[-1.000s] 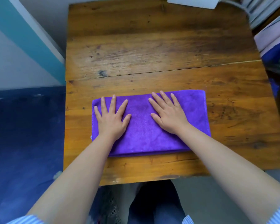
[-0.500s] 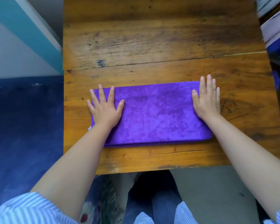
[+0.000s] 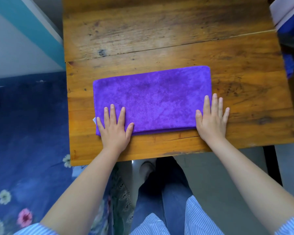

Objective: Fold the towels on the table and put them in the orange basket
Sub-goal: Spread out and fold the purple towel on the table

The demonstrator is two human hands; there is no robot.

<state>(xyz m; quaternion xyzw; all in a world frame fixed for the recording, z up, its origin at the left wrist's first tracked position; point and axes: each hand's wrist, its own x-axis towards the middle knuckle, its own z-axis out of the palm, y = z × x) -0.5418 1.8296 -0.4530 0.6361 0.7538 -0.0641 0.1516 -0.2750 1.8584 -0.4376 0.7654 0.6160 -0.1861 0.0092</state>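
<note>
The left hand (image 3: 115, 129) is laid flat, fingers straight and spread, on the near left corner of the towel (image 3: 151, 97). The right hand (image 3: 211, 120) is pressed flat over its near right corner, fingers straight. The purple towel is spread, folded, near the table (image 3: 159, 31) front edge.

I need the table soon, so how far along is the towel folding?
Done: the purple towel already lies folded into a flat rectangle on the wooden table, its doubled edge showing at the near side. In hand: the left hand and right hand press flat on its near corners. Left: any further fold and the move to the orange basket, which is not in view.
</note>
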